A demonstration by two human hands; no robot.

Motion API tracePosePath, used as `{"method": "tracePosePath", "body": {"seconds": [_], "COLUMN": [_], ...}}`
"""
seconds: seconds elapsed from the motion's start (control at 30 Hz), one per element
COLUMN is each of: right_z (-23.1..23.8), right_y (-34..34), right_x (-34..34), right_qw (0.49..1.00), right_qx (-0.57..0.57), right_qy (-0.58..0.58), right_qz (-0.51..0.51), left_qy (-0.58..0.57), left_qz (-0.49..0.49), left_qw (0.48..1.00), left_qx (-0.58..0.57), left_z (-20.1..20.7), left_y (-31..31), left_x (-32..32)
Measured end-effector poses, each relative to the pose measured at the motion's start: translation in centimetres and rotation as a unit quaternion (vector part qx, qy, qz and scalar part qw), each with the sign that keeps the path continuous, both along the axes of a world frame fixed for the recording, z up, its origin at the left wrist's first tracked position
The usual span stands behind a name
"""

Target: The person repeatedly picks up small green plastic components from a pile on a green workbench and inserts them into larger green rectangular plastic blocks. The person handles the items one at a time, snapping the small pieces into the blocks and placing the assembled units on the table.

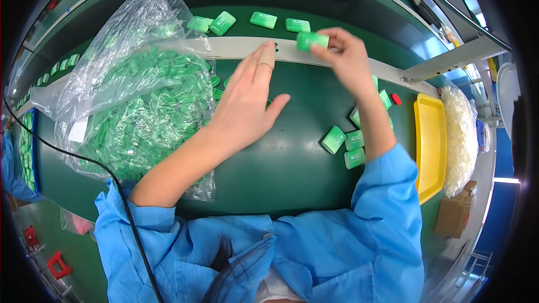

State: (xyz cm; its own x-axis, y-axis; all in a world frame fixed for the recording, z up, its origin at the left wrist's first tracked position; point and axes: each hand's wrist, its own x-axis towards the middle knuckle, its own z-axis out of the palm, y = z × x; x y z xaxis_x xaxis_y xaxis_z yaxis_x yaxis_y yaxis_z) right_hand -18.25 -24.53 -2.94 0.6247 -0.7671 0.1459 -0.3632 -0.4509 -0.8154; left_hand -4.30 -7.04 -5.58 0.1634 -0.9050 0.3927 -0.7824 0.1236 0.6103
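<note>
My right hand point(349, 63) pinches a small green-and-white case point(310, 41) between thumb and fingers, above the white rail point(224, 49) along the far side of the table. My left hand point(241, 101) is stretched out with its fingertips at that rail, a pale finger cot on one finger and nothing held. To its left lies a large clear plastic bag point(143, 134) full of green looped pieces. A few loose green pieces point(216, 81) lie beside the bag, partly hidden by my left hand. Several similar cases point(334, 139) sit on the table by my right forearm.
Beyond the rail, more cases point(263, 19) stand spaced in a row on a green surface. At the right are a yellow tray point(430, 148), a bag of whitish pieces point(459, 140) and a small red piece point(396, 99). A black cable point(112, 177) crosses the left side.
</note>
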Motion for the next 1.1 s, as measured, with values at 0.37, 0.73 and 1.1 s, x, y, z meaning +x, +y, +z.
{"method": "tracePosePath", "body": {"seconds": [0.37,0.73,1.1], "right_z": [-1.2,-5.9,-0.2], "right_y": [-10.5,-4.0,-1.8], "right_x": [-12.3,-13.3,-4.2], "right_qw": [0.992,0.991,0.945], "right_qx": [-0.087,-0.063,-0.177], "right_qy": [0.052,0.014,0.272], "right_qz": [-0.076,-0.119,0.031], "left_qy": [-0.221,-0.2,-0.054], "left_qz": [-0.026,0.025,0.014], "left_qw": [0.966,0.977,0.998], "left_qx": [0.13,0.075,-0.003], "left_z": [-1.6,-3.1,-2.5], "left_y": [5.2,-0.4,-1.5], "left_x": [1.9,1.6,4.3]}}
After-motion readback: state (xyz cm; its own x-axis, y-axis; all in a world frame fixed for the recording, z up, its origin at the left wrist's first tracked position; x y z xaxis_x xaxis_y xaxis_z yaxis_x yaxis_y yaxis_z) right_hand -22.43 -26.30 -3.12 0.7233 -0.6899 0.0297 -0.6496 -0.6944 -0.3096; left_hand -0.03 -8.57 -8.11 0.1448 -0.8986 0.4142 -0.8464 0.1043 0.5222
